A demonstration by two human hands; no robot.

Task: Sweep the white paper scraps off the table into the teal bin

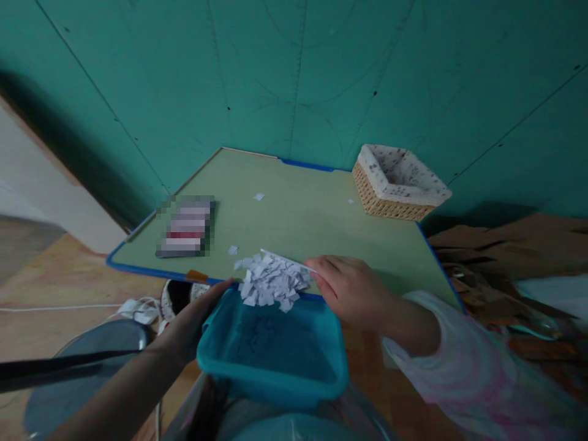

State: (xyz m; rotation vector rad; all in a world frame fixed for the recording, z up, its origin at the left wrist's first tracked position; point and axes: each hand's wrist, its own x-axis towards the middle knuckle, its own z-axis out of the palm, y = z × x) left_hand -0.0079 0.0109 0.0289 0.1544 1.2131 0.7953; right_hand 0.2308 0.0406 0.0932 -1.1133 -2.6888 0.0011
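My left hand (pixel 195 321) is closed on the far left corner of a blue plastic bin (pixel 273 373), which is tilted against the table's near edge. A heap of small white paper scraps (pixel 271 282) lies at that edge, and some overhang the bin's mouth. Between the fingers of my right hand (pixel 351 291) is a thin white strip (pixel 287 260), probably paper or card, whose long edge lies along the far side of the heap. Inside the bin, a darker patch shows, too dim to make out.
On the pale green table (pixel 294 214) lie a flat pixelated object (pixel 186 226) and a few stray scraps. A wicker basket (pixel 395 205) with a patterned liner stands at the back right. Left of the table are a round stool (pixel 87 373) and cables; cardboard (pixel 519 245) is piled right.
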